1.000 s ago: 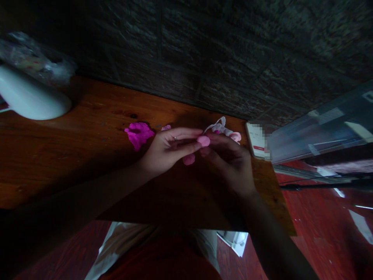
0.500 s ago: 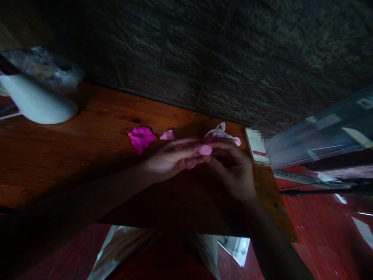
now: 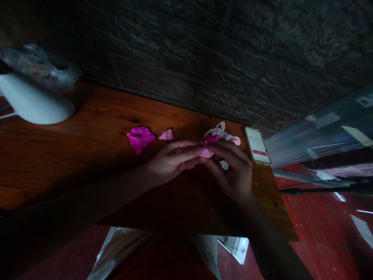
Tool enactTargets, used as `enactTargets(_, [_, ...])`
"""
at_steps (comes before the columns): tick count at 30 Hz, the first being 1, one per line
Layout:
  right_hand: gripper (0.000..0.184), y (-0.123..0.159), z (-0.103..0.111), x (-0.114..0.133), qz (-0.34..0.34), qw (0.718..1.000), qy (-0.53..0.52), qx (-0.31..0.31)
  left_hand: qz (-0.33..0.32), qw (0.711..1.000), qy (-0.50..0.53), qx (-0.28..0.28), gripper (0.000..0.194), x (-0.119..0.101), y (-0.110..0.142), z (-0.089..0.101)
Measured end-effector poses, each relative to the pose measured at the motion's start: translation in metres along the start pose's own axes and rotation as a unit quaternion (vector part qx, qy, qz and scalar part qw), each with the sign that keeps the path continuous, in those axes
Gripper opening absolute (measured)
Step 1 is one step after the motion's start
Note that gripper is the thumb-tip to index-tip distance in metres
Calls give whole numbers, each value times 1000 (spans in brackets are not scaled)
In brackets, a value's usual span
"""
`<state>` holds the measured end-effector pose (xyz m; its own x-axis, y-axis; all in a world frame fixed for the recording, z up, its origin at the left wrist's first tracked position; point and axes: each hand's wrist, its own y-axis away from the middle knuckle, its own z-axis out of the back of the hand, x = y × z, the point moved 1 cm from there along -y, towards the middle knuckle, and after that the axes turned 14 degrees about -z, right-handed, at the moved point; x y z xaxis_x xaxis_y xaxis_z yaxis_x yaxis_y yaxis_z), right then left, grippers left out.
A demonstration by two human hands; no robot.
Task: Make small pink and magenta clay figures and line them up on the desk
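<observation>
My left hand point(image 3: 171, 161) and my right hand point(image 3: 233, 169) meet fingertip to fingertip over a wooden table point(image 3: 87, 155). Between their pinched fingers is a small light-pink lump of clay point(image 3: 206, 153). A bright magenta clay piece point(image 3: 140, 138) and a smaller pale pink piece point(image 3: 166, 135) lie on the table left of my hands. Just beyond my right hand is a crumpled clear wrapper with pink bits point(image 3: 219, 133).
A phone point(image 3: 257, 145) lies at the table's right edge, beside a clear plastic box point(image 3: 320, 128). A white rounded object point(image 3: 35, 103) and a crinkled plastic bag point(image 3: 40, 68) stand at the far left. A dark brick wall runs behind.
The pink lump has sunk deeper between my fingertips and shows less. My right hand has shifted slightly toward me, uncovering a pale scrap beside it. The pale pink piece is now uncovered.
</observation>
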<state>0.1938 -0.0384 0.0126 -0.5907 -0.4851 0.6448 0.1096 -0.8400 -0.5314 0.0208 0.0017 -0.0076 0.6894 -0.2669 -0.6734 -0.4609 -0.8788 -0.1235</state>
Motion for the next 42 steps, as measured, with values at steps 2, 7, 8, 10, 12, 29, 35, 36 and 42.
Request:
enactTargets(2, [30,0,0,2,-6,1000,1,-9,-7,1000,7,9,18,0,0,0])
enactTargets(7, [34,1,0,6,-8,1000,-8,-10,2,999,36,36,17,0,1,0])
enactTargets(8, [34,1,0,6,-5,1000,-8,-8,8,998,41,44,17,0,2,0])
enactTargets(10, [33,0,0,6,-1,1000,-10,-4,9,997,49,53,16,1,2,0])
enactTargets(12, [33,0,0,6,-2,1000,-13,1,-2,998,52,45,15,2,3,-1])
enactTargets(29, [37,1,2,3,42,998,-27,28,23,993,49,101,21,0,3,7])
enactTargets(35, [40,0,2,5,38,999,-20,20,43,994,51,91,20,0,2,6])
enactTargets(36, [38,0,2,5,40,999,-20,23,43,993,52,96,19,0,2,6])
enactTargets(42, [28,-1,3,7,47,998,-28,40,42,993,29,108,18,0,2,11])
